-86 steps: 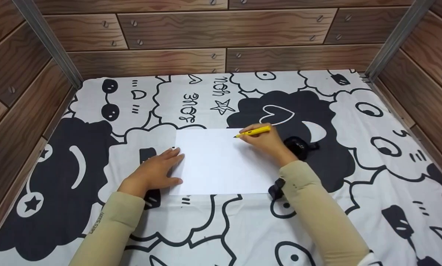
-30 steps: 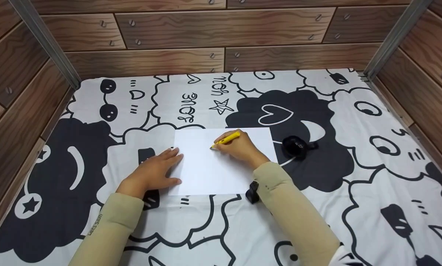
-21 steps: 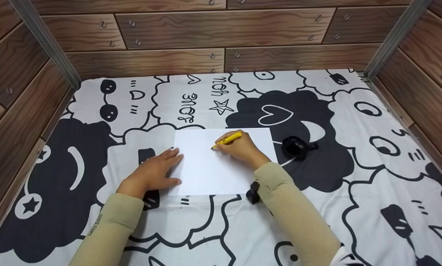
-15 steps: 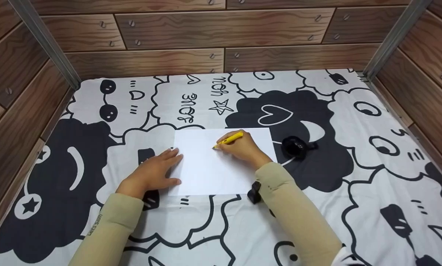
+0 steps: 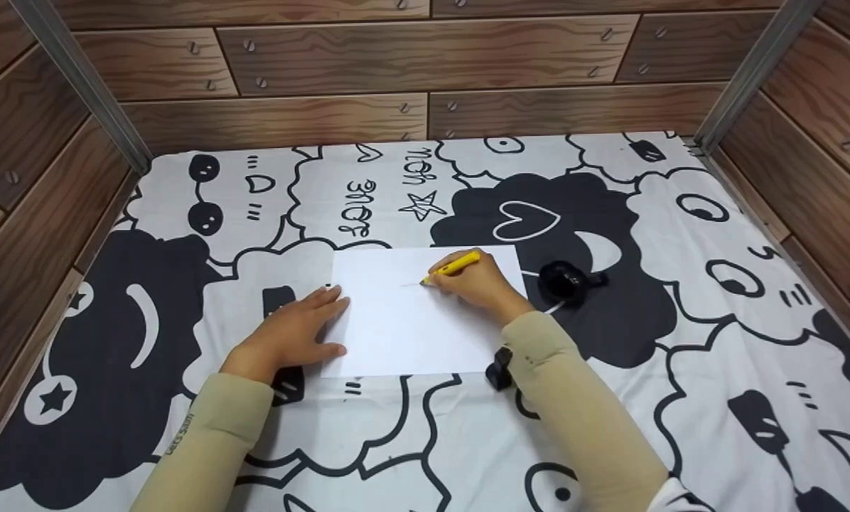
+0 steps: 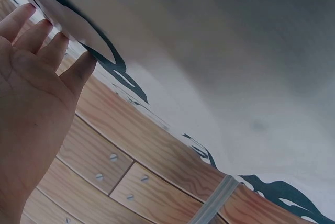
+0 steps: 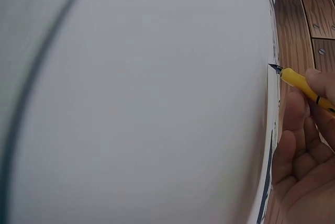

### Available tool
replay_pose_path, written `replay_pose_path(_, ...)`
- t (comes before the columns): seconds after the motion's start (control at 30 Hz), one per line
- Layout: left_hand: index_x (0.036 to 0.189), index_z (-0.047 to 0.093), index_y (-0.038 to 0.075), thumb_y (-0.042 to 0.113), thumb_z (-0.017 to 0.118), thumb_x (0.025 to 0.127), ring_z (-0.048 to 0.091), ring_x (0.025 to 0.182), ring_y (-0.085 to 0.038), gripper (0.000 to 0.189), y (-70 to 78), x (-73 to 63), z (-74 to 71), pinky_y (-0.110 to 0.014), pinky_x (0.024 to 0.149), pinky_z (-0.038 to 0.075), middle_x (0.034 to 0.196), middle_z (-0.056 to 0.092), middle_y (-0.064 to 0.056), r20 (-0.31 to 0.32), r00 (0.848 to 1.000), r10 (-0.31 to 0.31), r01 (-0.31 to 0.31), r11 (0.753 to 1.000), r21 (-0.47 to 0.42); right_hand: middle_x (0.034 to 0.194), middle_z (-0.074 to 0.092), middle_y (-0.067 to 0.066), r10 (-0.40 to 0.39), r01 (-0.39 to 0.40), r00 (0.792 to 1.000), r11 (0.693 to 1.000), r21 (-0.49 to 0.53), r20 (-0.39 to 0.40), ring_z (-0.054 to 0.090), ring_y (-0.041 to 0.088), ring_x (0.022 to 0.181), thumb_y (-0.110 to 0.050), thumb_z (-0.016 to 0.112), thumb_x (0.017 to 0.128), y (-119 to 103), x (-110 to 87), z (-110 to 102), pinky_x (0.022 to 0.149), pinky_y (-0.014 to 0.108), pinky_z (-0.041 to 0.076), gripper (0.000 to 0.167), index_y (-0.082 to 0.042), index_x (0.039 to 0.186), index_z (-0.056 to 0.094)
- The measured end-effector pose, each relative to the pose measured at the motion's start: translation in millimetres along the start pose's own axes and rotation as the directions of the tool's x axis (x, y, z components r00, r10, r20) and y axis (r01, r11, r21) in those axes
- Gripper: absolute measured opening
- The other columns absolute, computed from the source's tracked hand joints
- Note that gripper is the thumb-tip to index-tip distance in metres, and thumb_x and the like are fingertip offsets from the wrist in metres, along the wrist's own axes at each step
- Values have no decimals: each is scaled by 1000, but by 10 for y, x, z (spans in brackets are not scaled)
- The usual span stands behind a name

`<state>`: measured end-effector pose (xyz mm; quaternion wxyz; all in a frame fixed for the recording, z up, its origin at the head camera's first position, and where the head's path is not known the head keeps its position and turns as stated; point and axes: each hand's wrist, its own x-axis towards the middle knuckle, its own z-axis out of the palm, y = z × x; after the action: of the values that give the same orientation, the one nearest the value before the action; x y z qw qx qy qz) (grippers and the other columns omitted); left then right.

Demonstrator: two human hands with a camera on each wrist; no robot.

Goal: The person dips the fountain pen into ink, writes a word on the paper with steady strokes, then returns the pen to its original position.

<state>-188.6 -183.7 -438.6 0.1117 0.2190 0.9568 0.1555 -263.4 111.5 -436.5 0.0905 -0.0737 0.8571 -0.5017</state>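
Note:
A white sheet of paper (image 5: 411,334) lies flat in the middle of the cloth. My right hand (image 5: 478,281) pinches a yellow fountain pen (image 5: 457,263), its dark nib touching the paper. A faint short line runs left from the nib. In the right wrist view the fountain pen (image 7: 296,79) sits between thumb and fingers, the metal nib showing at its tip. My left hand (image 5: 290,331) rests with fingers spread at the paper's left edge, fingertips on the sheet. In the left wrist view the left hand (image 6: 36,88) has its fingers extended and holds nothing.
A black ink-bottle-like glossy object (image 5: 563,282) sits right of the paper. The black-and-white patterned cloth (image 5: 368,441) covers the surface. Wood-print panels (image 5: 425,57) stand at the back and both sides, with grey corner posts (image 5: 77,78).
The right hand has gone from the paper's upper right to its middle, then slid slightly right, leaving a faint line. The left hand stays at the paper's left edge.

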Motion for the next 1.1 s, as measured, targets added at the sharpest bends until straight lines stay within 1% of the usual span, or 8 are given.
replay_pose_path(0.1, 146, 39, 10, 39, 70, 85, 23, 140, -32, 74, -3, 0, 7, -54, 108, 25, 154, 27, -9, -2, 1000, -4, 4, 1000, 3, 76, 69, 2, 5, -5, 1000, 1000, 11, -9, 60, 11, 59, -10, 76, 80, 23, -8, -27, 49, 18, 42, 10, -7, 89, 75)
replay_pose_path(0.37, 147, 39, 11, 39, 70, 85, 21, 141, -31, 74, -3, -8, -1, -54, 109, 24, 155, 26, -8, 2, 1000, 0, 0, 1000, -16, 72, 69, 1, -13, 12, 999, 1000, -17, -33, 61, 11, 58, -11, 76, 80, 65, -24, -102, 47, 18, 41, 10, -6, 89, 76)
replay_pose_path(0.53, 147, 38, 11, 39, 69, 85, 21, 141, -31, 75, -2, -7, -7, -55, 109, 24, 155, 25, -7, 8, 1000, 2, -2, 1000, -14, 66, 67, 1, 4, -5, 999, 1000, -21, -43, 57, 9, 54, -14, 77, 79, 84, -43, -147, 44, 18, 40, 10, -8, 88, 76)
replay_pose_path(0.77, 147, 38, 11, 39, 69, 85, 22, 141, -32, 74, -2, -12, -10, -56, 108, 24, 155, 26, -8, 1, 1000, 11, -11, 1000, -12, 67, 66, 0, -6, 5, 998, 1000, -11, -56, 55, 7, 53, -11, 77, 79, 116, -70, -200, 44, 18, 40, 11, -6, 88, 75)
replay_pose_path(0.87, 147, 39, 11, 39, 69, 85, 22, 141, -32, 74, 1, -13, -13, -56, 109, 24, 154, 26, -8, -2, 1000, 15, -15, 1000, -17, 66, 66, 1, 6, -6, 998, 1000, -14, -61, 55, 9, 53, -11, 77, 79, 127, -82, -227, 44, 18, 40, 11, -7, 89, 76)
replay_pose_path(1.1, 147, 39, 11, 40, 68, 86, 21, 141, -31, 74, 6, -6, -15, -57, 107, 25, 155, 26, -8, 16, 1000, 5, -5, 1000, -10, 68, 66, 0, 37, -39, 998, 998, -40, -52, 53, 7, 53, -15, 76, 81, 143, -104, -287, 45, 17, 41, 12, -9, 91, 76)
